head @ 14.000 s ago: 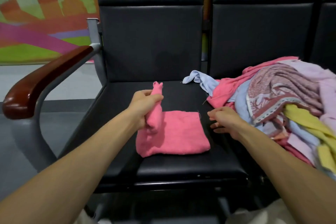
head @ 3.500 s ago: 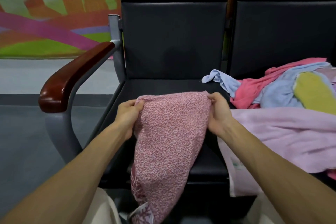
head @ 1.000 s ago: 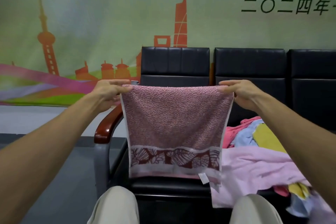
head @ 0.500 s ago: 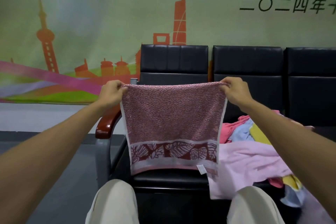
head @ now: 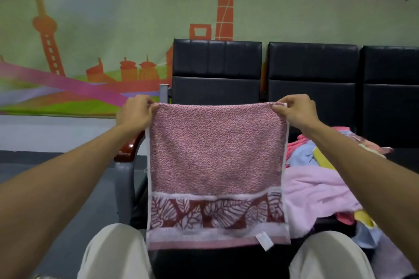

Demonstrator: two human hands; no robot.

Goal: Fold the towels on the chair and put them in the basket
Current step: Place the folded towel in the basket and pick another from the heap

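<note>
Towel (head: 216,161): pink speckled terry, held up flat and spread wide in front of the left chair, top edge level, hanging straight down between the knees.
Wall banner (head: 68,52): far left and behind, green with orange skyline and pink ribbon shapes, dark characters top right.
Left hand (head: 135,112): fingers curled, pinching the towel's top-left corner; arm stretched forward.
Armrest (head: 129,149): dark red wood on a grey metal post, just below the left hand, partly hidden by the wrist.
Left chair (head: 216,70): black padded backrest visible above the towel; the seat is mostly hidden behind the cloth.
Towel border (head: 215,212): dark red band with pale leaf pattern near the bottom, white stripe above it, pink hem below.
Towel tag (head: 264,241): small white label at the lower right hem, tilted.
Bottom hem: probably clear of the seat front, contact not readable from this angle.
Right hand (head: 295,112): thumb and curled fingers pinching the top-right corner.
Towel pile (head: 317,190): unfolded heap on the next seat to the right, light pink on top, blue (head: 301,155) and yellow (head: 322,158) pieces behind it, spilling over the seat front.
Knees: pale trousers, left (head: 113,253) and right (head: 326,256), either side of the towel's lower edge.
</note>
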